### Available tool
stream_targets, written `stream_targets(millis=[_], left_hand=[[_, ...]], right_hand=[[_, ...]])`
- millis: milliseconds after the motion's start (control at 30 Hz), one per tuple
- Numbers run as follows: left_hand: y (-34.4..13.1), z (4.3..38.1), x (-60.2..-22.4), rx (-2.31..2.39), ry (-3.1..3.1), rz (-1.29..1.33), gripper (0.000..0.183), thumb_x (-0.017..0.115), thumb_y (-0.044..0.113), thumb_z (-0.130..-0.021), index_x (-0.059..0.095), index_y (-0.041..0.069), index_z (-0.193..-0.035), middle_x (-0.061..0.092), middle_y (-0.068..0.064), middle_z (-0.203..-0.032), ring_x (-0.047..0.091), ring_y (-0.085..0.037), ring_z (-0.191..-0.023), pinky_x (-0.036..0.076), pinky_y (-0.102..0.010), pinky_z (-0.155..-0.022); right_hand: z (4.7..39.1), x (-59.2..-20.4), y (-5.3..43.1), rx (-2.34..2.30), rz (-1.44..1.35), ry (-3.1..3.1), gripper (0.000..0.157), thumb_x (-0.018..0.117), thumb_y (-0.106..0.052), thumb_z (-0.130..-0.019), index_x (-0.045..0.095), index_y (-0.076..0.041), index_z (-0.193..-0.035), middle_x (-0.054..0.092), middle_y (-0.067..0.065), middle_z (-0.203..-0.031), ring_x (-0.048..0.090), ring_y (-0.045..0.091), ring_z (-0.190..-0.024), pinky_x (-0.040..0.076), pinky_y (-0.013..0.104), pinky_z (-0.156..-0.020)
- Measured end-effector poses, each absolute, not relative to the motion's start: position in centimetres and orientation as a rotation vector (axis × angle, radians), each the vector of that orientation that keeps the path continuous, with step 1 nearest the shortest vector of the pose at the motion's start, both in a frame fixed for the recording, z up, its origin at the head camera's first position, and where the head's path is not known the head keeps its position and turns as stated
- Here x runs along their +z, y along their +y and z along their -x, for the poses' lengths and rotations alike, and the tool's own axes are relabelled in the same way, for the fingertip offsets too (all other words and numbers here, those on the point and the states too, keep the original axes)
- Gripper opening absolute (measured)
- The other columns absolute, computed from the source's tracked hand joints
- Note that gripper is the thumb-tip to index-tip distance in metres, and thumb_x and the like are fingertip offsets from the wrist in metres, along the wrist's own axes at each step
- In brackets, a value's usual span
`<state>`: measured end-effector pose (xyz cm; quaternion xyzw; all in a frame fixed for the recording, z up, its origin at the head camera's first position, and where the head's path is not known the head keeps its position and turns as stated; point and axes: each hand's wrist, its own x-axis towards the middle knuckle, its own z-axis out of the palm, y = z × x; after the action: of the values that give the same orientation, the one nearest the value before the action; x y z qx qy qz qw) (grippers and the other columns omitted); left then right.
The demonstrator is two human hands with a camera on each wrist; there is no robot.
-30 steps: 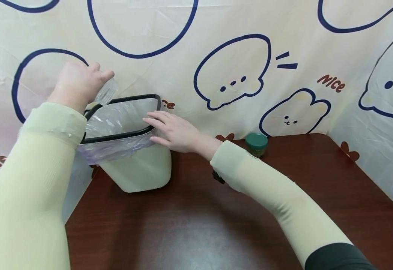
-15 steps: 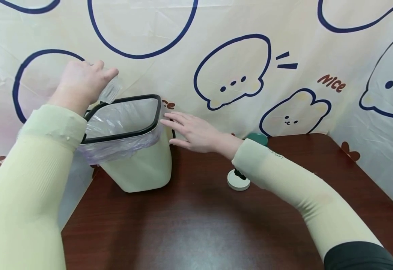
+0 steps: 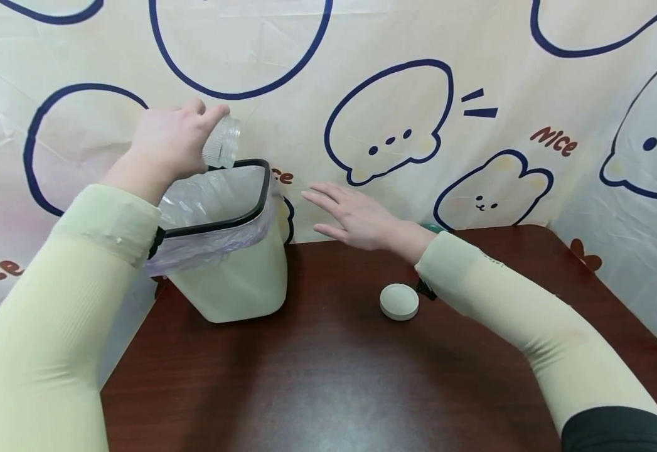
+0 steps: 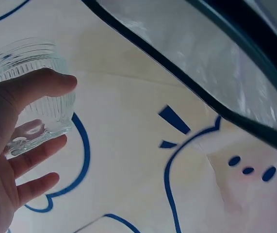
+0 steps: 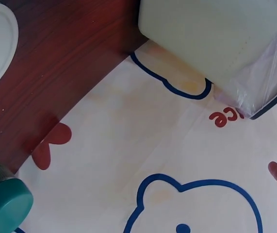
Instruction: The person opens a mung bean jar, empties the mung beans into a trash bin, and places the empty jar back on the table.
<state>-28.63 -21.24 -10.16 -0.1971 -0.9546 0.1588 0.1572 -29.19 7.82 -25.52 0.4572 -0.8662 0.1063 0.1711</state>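
My left hand [image 3: 172, 141] grips a clear ribbed glass jar [image 4: 46, 99], held tilted over the far rim of a bin. The jar has a threaded mouth and looks see-through, with the thumb and fingers around its side in the left wrist view. The pale green bin [image 3: 238, 282] has a black rim and a translucent liner bag [image 3: 209, 242] folded over it. To the bin's right, my right hand [image 3: 362, 216] hangs in the air with fingers spread and nothing in them. A white round lid [image 3: 399, 302] lies on the table below that hand.
A jar with a green lid [image 5: 7, 206] stands at the table's back edge, mostly behind my right forearm in the head view. The dark brown wooden table [image 3: 317, 376] meets a cream cloth backdrop [image 3: 283, 135] with blue cartoon outlines.
My left hand has moved right with the glass jar, across the bin's far side. My right hand has left the bin's rim and drawn right, and the white lid has come into view.
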Motion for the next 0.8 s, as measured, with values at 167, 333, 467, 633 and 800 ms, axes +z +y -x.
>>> stream_targets(millis=[167,333,467,633,800], left_hand=[[-19.4,28.2,-10.4,0.305,-2.713,0.575,0.087,0.073,0.011,-0.073,0.028,0.010,-0.147,0.045,-0.028,-0.130,0.055,-0.047,-0.095,0.043,-0.062,-0.078],[-17.2,27.6,-11.1,0.154,-2.667,0.649,0.089,0.077,0.012,-0.070,0.031,0.012,-0.146,0.048,-0.026,-0.129,0.055,-0.045,-0.091,0.045,-0.061,-0.076],[-15.6,27.2,-11.9,0.040,-2.641,0.719,0.088,0.081,0.014,-0.068,0.035,0.012,-0.143,0.051,-0.024,-0.127,0.056,-0.044,-0.094,0.047,-0.059,-0.076],[-14.0,26.8,-12.8,-0.158,-2.664,0.732,0.091,0.083,0.015,-0.068,0.033,0.014,-0.143,0.050,-0.020,-0.129,0.054,-0.041,-0.106,0.047,-0.057,-0.083],[-12.7,26.6,-13.7,-0.321,-2.652,0.727,0.087,0.080,0.013,-0.068,0.033,0.013,-0.142,0.050,-0.016,-0.130,0.053,-0.036,-0.110,0.047,-0.053,-0.087]], right_hand=[[28.9,-25.6,9.1,0.396,-1.275,-2.462,0.060,0.051,-0.037,-0.101,0.031,-0.012,-0.152,0.030,0.011,-0.154,0.031,0.023,-0.139,0.025,0.037,-0.112],[28.5,-26.2,10.5,0.425,-1.277,-2.442,0.059,0.052,-0.034,-0.100,0.033,-0.011,-0.151,0.032,0.011,-0.153,0.032,0.025,-0.138,0.026,0.040,-0.112],[27.9,-26.7,11.6,0.419,-1.274,-2.453,0.059,0.052,-0.035,-0.100,0.033,-0.011,-0.151,0.031,0.011,-0.154,0.030,0.024,-0.139,0.024,0.040,-0.113],[27.4,-27.1,13.1,0.439,-1.242,-2.480,0.060,0.053,-0.036,-0.100,0.033,-0.011,-0.151,0.030,0.010,-0.154,0.029,0.025,-0.140,0.025,0.042,-0.112],[27.1,-27.2,14.1,0.442,-1.202,-2.515,0.060,0.052,-0.037,-0.100,0.031,-0.014,-0.152,0.028,0.007,-0.155,0.029,0.024,-0.140,0.026,0.043,-0.111]])
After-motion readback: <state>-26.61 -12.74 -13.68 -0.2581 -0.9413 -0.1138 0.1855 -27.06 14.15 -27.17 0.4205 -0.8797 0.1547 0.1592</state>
